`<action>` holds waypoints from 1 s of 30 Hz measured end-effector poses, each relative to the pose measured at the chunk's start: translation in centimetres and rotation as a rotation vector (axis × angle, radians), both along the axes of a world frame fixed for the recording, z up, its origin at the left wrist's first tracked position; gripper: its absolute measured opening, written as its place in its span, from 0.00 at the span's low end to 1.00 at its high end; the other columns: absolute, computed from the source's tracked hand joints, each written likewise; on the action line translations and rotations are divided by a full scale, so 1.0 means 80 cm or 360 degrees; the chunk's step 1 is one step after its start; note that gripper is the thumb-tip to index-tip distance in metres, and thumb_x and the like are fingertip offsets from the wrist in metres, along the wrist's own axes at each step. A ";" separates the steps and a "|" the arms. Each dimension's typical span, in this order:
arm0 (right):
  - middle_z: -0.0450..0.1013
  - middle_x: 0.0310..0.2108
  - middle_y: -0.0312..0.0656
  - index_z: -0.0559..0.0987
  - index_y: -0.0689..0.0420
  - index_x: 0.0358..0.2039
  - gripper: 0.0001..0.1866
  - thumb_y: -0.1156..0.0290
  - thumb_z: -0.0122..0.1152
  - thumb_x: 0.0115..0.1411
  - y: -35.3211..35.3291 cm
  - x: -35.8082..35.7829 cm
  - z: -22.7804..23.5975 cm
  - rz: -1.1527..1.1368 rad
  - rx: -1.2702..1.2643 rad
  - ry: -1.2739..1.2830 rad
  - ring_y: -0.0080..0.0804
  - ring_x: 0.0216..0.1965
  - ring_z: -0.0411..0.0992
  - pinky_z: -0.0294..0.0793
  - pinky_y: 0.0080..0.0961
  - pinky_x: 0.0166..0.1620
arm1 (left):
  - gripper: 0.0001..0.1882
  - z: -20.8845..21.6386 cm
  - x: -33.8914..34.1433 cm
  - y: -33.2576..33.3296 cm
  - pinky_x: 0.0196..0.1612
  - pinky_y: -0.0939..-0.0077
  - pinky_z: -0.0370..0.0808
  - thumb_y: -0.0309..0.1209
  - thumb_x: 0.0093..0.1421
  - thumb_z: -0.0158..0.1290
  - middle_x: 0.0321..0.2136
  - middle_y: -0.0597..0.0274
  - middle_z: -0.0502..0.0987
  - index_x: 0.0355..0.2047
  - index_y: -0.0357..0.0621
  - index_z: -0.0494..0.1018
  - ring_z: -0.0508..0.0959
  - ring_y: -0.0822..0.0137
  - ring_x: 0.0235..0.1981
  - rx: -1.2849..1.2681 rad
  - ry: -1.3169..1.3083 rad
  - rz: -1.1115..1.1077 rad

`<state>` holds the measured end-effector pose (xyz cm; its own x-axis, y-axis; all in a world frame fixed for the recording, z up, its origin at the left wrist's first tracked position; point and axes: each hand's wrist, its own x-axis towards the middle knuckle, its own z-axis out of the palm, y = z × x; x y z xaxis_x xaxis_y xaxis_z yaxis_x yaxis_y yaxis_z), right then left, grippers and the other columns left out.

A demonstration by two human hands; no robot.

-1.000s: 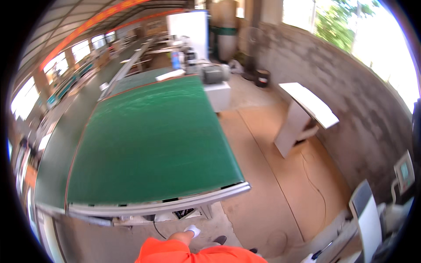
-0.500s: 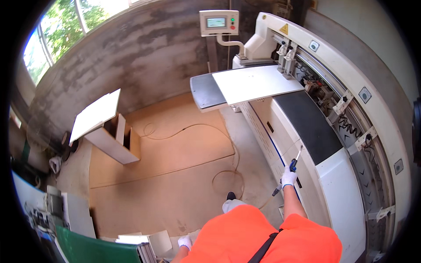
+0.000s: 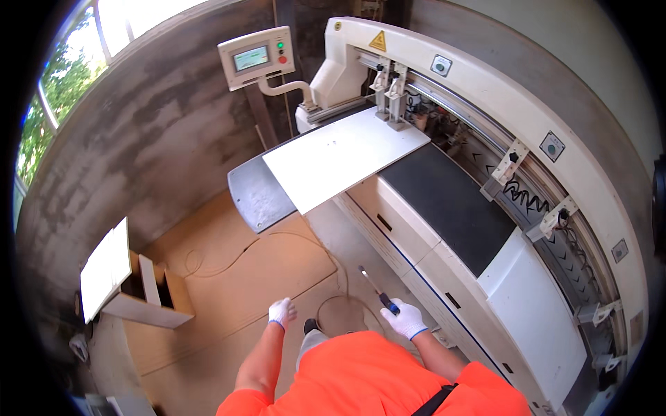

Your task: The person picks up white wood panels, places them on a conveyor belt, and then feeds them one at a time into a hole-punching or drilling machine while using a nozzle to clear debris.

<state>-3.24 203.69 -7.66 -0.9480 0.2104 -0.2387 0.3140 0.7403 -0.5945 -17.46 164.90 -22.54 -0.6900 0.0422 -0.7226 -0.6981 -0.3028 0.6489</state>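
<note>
My right hand, in a white glove with a blue cuff, is closed round the blue and black handle of an air blow gun. The gun's long thin nozzle points up and left, over the floor beside the machine. My left hand, also gloved in white, hangs in front of me with loosely curled fingers and nothing visible in it. Ahead of both hands, a white panel lies across the machine's grey side table and black bed. The panel's far right corner sits under the clamps.
A control screen stands on a bent arm by the wall. The long white machine runs along my right. At the left, a white board leans on panels. A thin hose loops over the cardboard-covered floor.
My view has turned right. My right hand has drawn the air blow gun back from the machine's front edge to over the floor. My left hand has risen and come forward.
</note>
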 end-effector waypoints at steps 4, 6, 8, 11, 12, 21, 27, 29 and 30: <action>0.80 0.30 0.52 0.80 0.52 0.41 0.26 0.41 0.58 0.62 0.007 -0.022 0.011 -0.0499 -0.0002 -0.0067 0.57 0.37 0.79 0.76 0.49 0.41 | 0.16 0.063 -0.176 0.076 0.18 0.75 0.54 0.36 0.70 0.45 0.17 0.72 0.54 0.24 0.54 0.57 0.56 0.73 0.15 0.0284 0.0139 -0.0211; 0.80 0.29 0.53 0.79 0.53 0.40 0.26 0.40 0.58 0.62 0.003 -0.037 0.011 -0.0674 0.0011 -0.0062 0.58 0.36 0.78 0.75 0.50 0.41 | 0.17 0.067 -0.242 0.094 0.18 0.75 0.59 0.39 0.71 0.46 0.18 0.72 0.56 0.25 0.54 0.58 0.59 0.72 0.16 0.0286 0.0181 -0.0278; 0.79 0.29 0.54 0.79 0.54 0.37 0.26 0.40 0.58 0.61 -0.012 -0.055 0.026 -0.0762 0.0129 -0.0056 0.58 0.36 0.78 0.75 0.51 0.41 | 0.16 0.058 -0.300 0.105 0.22 0.73 0.67 0.43 0.71 0.47 0.21 0.68 0.63 0.28 0.51 0.63 0.67 0.69 0.20 0.0363 0.0222 -0.0336; 0.79 0.28 0.54 0.78 0.54 0.34 0.26 0.40 0.59 0.61 -0.036 -0.063 0.037 -0.0952 0.0197 0.0006 0.59 0.36 0.78 0.75 0.51 0.40 | 0.19 0.073 -0.354 0.158 0.32 0.68 0.75 0.49 0.71 0.48 0.30 0.61 0.72 0.38 0.45 0.68 0.75 0.63 0.29 0.0214 0.0143 -0.0335; 0.79 0.28 0.55 0.78 0.55 0.34 0.26 0.41 0.60 0.61 -0.045 -0.064 0.035 -0.1036 0.0167 0.0004 0.59 0.36 0.78 0.75 0.51 0.41 | 0.21 0.078 -0.361 0.165 0.35 0.66 0.78 0.51 0.71 0.49 0.34 0.59 0.75 0.41 0.42 0.70 0.78 0.61 0.33 0.0092 0.0088 -0.0300; 0.79 0.28 0.51 0.79 0.59 0.37 0.21 0.50 0.65 0.61 -0.065 -0.031 -0.043 -0.1853 -0.0281 0.0209 0.54 0.33 0.79 0.75 0.44 0.40 | 0.26 0.005 -0.408 0.174 0.43 0.55 0.77 0.55 0.68 0.52 0.43 0.54 0.76 0.52 0.46 0.71 0.77 0.54 0.41 0.0420 -0.0051 -0.0330; 0.79 0.30 0.56 0.80 0.54 0.39 0.25 0.42 0.59 0.62 -0.111 -0.090 0.041 -0.1082 0.0025 -0.0125 0.60 0.37 0.78 0.76 0.47 0.40 | 0.22 0.001 -0.409 0.177 0.48 0.52 0.75 0.50 0.70 0.52 0.45 0.55 0.75 0.52 0.48 0.71 0.74 0.53 0.44 0.0672 -0.0107 -0.0173; 0.79 0.30 0.55 0.80 0.53 0.39 0.25 0.41 0.59 0.62 -0.114 -0.105 0.048 -0.0940 0.0037 -0.0124 0.60 0.37 0.78 0.76 0.48 0.41 | 0.20 0.012 -0.405 0.178 0.49 0.52 0.74 0.49 0.71 0.51 0.45 0.57 0.76 0.53 0.48 0.72 0.74 0.54 0.45 0.0688 -0.0118 -0.0116; 0.79 0.30 0.55 0.80 0.53 0.40 0.26 0.41 0.58 0.62 -0.114 -0.111 0.051 -0.0866 0.0045 -0.0118 0.60 0.37 0.78 0.76 0.49 0.41 | 0.20 0.013 -0.405 0.177 0.50 0.53 0.73 0.48 0.71 0.51 0.46 0.58 0.77 0.54 0.49 0.72 0.75 0.55 0.46 0.0692 -0.0119 -0.0102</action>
